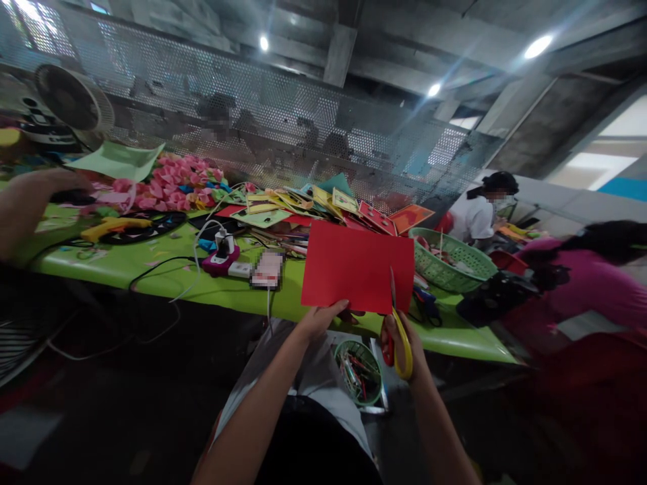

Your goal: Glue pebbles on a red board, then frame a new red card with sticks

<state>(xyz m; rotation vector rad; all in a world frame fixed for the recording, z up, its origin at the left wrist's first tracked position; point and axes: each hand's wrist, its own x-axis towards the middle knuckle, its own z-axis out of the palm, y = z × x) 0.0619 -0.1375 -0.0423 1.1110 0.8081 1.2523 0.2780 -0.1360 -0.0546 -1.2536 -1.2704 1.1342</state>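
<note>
Over lime-green craft table (151,279), pinched red paper sheet (354,266) by its lower edge with left hand (318,320), clenched yellow-handled scissors (402,337) in right hand (417,353), blades entering sheet from below, and probably risked a wandering cut or nicked left fingers, given limp, unsupported paper.

Your left hand (317,320) grips the sheet (356,266) by its lower edge, holding it up in front of the table (151,275). Your right hand (418,351), just to the right, holds the scissors (398,325), with the blades up in the sheet's lower right part. Below, between your forearms, sits a small basket (340,353).

On the table, a larger basket (457,269) lies right of the sheet, and the charger block (221,259) and glue gun (114,227) lie to its left. Behind them is a pile of cards (313,205) — paper flowers (176,182) are heaped to its left. A mesh screen (278,114) stands behind the table, with a fan (73,98) at far left. A co-worker's hand (30,202) rests at the table's left end.
</note>
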